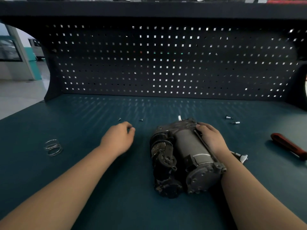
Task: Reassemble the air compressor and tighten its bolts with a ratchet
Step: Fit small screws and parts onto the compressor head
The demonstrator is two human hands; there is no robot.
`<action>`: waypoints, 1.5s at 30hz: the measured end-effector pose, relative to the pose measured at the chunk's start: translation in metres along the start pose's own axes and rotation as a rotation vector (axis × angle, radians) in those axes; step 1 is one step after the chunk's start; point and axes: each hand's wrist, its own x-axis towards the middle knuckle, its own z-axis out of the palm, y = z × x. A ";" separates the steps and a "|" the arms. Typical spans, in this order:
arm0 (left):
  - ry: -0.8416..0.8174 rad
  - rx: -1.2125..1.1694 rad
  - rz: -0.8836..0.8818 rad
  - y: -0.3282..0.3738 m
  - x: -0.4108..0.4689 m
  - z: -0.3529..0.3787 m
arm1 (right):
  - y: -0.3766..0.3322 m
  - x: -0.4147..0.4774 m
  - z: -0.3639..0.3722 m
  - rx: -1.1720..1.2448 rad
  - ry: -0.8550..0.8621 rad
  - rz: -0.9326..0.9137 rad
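Note:
The dark air compressor (184,156) lies on the green bench top (83,180), its grey cylinder pointing away from me. My right hand (210,138) grips its right side, fingers curled over the far end. My left hand (118,139) hovers left of the compressor with fingers curled, thumb and forefinger pinching what looks like a small bolt (132,129). Two loose bolts (119,119) (141,120) lie just beyond that hand. A chrome ratchet head (242,157) shows from behind my right wrist; the rest of it is hidden.
Two more bolts (228,117) (235,122) lie at the far right. A red-handled tool (288,145) rests near the right edge. A wire spring (53,147) sits at the left. A dark pegboard (166,63) walls off the back of the bench.

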 end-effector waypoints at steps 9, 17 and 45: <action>-0.322 0.395 -0.381 -0.021 0.098 0.030 | 0.004 0.012 0.005 -0.042 0.019 -0.042; -0.328 0.387 -0.108 0.034 0.131 0.083 | 0.014 0.024 0.009 -0.030 0.013 -0.057; -0.156 -0.474 -0.429 0.053 -0.088 -0.016 | -0.011 -0.027 0.040 -0.039 -0.408 0.030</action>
